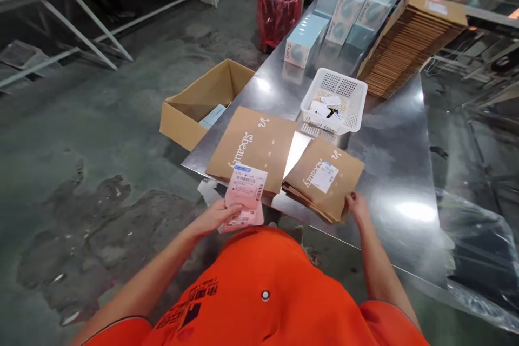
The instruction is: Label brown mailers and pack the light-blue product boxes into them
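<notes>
A brushed, glossy steel table [399, 173] carries two piles of flat brown cardboard mailers with white lettering: a larger left pile [259, 146] and a smaller, slightly fanned right pile [344, 170] with a white rectangular printed label [324, 175] on top. Behind stand a white perforated plastic basket [358, 98] of loose cards, smooth pale-blue oblong boxes [306, 38] and a tall, ridged stack of brown folded cardboard [409, 46]. An open brown cardboard carton [182, 128] and a bin lined with crinkled red plastic [279, 16] are beyond the table's left edge.

The small print on the labels is too fine to read. The carton's contents show only in part, and the basket's cards overlap.

The left hand [221, 215] is closed on thin, pinkish-white printed paper sheets [247, 186], thumb on top, the other fingers mostly hidden; the sheets extend from it over the left pile's near edge. The right hand [357, 206] has its fingers curled at the right pile's near right corner; whether it grips a mailer I cannot tell.
</notes>
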Demonstrator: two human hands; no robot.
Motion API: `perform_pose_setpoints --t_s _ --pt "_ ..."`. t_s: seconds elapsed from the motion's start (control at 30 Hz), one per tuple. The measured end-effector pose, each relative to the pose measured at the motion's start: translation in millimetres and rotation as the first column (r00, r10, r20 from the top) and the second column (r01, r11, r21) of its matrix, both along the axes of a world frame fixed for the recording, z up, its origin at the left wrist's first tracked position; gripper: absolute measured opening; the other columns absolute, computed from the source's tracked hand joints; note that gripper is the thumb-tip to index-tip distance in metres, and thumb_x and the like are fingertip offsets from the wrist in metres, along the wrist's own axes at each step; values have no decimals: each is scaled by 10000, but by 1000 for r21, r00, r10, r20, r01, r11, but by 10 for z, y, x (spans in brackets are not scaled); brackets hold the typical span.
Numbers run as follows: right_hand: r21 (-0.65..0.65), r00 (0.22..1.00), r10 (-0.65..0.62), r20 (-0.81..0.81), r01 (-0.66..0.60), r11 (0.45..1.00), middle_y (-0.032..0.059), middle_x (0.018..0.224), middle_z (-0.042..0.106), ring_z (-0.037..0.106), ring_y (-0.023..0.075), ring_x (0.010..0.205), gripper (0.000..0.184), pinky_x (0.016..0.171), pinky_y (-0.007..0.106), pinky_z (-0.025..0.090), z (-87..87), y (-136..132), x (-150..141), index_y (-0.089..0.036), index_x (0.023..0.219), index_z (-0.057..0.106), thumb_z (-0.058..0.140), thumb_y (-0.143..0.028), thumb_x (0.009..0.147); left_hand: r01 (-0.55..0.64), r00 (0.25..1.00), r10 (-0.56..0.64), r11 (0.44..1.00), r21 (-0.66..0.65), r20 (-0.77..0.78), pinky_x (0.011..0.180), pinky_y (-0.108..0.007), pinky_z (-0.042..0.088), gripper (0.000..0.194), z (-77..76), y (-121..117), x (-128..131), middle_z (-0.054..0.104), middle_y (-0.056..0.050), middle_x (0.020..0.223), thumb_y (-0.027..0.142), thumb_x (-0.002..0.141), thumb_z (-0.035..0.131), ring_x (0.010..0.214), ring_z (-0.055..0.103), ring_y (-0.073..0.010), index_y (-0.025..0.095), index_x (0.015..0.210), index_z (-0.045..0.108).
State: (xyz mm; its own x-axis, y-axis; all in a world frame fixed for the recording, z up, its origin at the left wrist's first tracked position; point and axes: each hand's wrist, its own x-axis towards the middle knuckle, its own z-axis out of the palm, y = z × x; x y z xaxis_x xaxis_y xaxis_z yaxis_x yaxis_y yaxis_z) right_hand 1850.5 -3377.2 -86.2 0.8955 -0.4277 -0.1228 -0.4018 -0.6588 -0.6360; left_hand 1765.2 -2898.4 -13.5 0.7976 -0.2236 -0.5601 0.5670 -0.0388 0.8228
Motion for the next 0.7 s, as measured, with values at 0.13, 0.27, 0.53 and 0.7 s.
perform_pose_setpoints --t_s 0.13,0.27,0.53,0.7 --pt "86 930 325 169 -343 936 231 1447 486 436 361 1338 841 983 503 456 636 976 257 -140 1416 484 703 -535 707 62 997 -66 996 71 45 536 -229 446 493 75 -221 -134 705 -46 728 592 729 712 639 592 -162 122 868 768" --pt "502 515 812 273 -797 336 97 1205 659 622 229 1029 652 786 334 525 1144 2106 393 -222 1329 569 717 -490 753 49 998 -51 997 53 29 572 -241 464 493 34 -229 -242 685 -39 731 594 762 679 655 591 -162 112 850 736" --pt "616 449 884 128 -735 284 -36 583 529 434 113 556 422 514 242 340 990 2914 103 -180 733 636 614 -598 786 -360 877 347 933 -25 332 1009 -376 484 1054 299 -46 -250 538 -147 1441 374 624 864 1243 569 -299 200 1529 351" --pt "591 510 849 135 -729 344 -20 625 568 472 123 602 451 547 236 371 1073 3002 5 -173 767 670 589 -613 824 -462 842 419 886 52 341 968 -407 510 674 349 32 -30 649 -147 1265 364 717 771 1134 631 -291 146 1321 567"
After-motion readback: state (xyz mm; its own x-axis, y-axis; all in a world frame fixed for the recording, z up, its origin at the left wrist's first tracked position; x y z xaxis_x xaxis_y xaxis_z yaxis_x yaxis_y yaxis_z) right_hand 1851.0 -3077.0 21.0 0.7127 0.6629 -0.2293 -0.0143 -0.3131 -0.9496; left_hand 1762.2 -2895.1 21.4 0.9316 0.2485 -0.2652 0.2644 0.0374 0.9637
